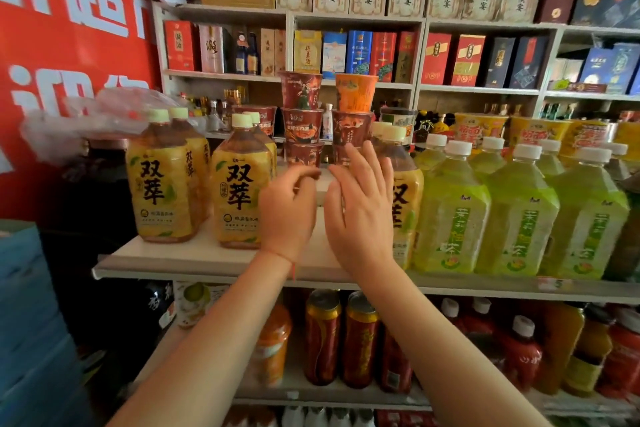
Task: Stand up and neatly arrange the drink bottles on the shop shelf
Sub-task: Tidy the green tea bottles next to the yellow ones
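Large yellow tea bottles stand upright on the white shelf [214, 258]: a pair at the left [161, 180], a second pair [239, 184] beside it, and another [407, 198] right of a gap. My left hand [287, 208] hovers in that gap with fingers loosely curled, holding nothing. My right hand [360, 204] is raised beside it with fingers spread, in front of the yellow bottle on the right; whether it touches is unclear. Green tea bottles [453, 215] fill the shelf's right side in upright rows.
Stacked instant noodle cups [303, 121] stand behind the gap. Liquor boxes [360, 52] line the upper shelves. Cans [322, 336] and red and orange bottles [519, 354] sit on the shelf below. A red banner [69, 45] hangs at the left.
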